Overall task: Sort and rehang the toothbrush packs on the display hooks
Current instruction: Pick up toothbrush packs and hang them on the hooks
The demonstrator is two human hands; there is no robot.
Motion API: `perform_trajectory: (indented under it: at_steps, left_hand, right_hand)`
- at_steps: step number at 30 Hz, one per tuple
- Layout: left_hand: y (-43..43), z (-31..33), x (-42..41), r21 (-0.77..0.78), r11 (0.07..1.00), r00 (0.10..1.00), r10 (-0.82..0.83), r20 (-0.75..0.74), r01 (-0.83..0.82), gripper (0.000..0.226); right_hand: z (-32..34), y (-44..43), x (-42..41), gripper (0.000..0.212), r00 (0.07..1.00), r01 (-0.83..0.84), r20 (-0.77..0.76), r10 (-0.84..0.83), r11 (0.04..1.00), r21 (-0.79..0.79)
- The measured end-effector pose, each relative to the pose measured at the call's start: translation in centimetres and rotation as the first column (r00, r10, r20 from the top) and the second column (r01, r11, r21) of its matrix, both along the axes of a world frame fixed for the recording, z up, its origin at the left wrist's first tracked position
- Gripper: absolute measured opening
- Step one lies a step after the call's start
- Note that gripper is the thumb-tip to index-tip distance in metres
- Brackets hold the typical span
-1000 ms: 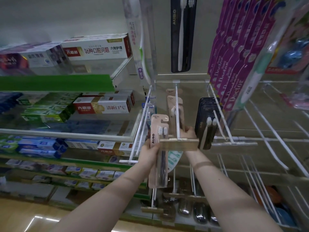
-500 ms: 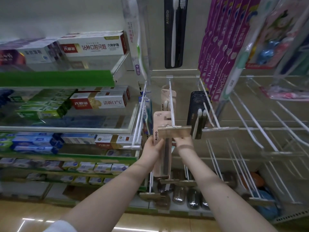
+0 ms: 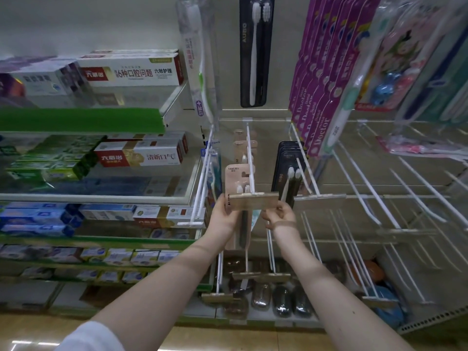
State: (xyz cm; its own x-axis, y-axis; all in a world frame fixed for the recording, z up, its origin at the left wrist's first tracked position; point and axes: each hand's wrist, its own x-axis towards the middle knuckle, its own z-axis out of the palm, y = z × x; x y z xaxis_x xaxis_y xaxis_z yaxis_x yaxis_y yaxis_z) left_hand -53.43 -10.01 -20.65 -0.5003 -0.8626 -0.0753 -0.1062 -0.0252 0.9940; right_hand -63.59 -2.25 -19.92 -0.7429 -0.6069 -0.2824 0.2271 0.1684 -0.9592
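A beige toothbrush pack (image 3: 234, 181) hangs at the front of a white display hook (image 3: 249, 158), its hole on the wire. My left hand (image 3: 224, 216) grips the pack's left edge. My right hand (image 3: 279, 215) sits just below the hook's tan price tag (image 3: 254, 201), fingers curled, touching the tag's lower edge. Two more beige packs (image 3: 239, 145) hang farther back on the same hook. Black toothbrush packs (image 3: 287, 168) hang on the hook to the right.
Purple toothbrush packs (image 3: 319, 79) and a tall black pack (image 3: 255, 49) hang above. Several bare white hooks (image 3: 367, 183) jut out at the right. Toothpaste boxes (image 3: 131, 70) fill glass shelves at the left. More hooks and dark packs (image 3: 281, 297) sit below.
The beige pack has gone up onto the hook and slid behind the price tag. My right hand has dropped from the tag's back to below it.
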Motion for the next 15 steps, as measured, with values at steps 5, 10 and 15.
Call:
perform_trajectory:
  at_steps: [5, 10, 15]
  left_hand:
    - [-0.4, 0.4, -1.5, -0.006, 1.0, 0.998, 0.011, 0.055, -0.011, 0.041]
    - [-0.8, 0.6, -2.7, 0.047, 0.999, 0.999, -0.026, 0.024, 0.024, 0.043]
    - [-1.6, 0.0, -2.9, 0.033, 0.994, 0.994, -0.102, -0.038, 0.103, 0.033]
  right_hand:
    - [-0.3, -0.2, -0.6, 0.02, 1.0, 0.007, 0.028, -0.006, 0.999, -0.032]
    - [-0.3, -0.7, -1.3, 0.02, 0.997, 0.004, 0.071, -0.001, 0.999, -0.036]
    - [-0.6, -1.0, -2.0, 0.021, 0.999, -0.02, 0.048, 0.022, 0.998, -0.055]
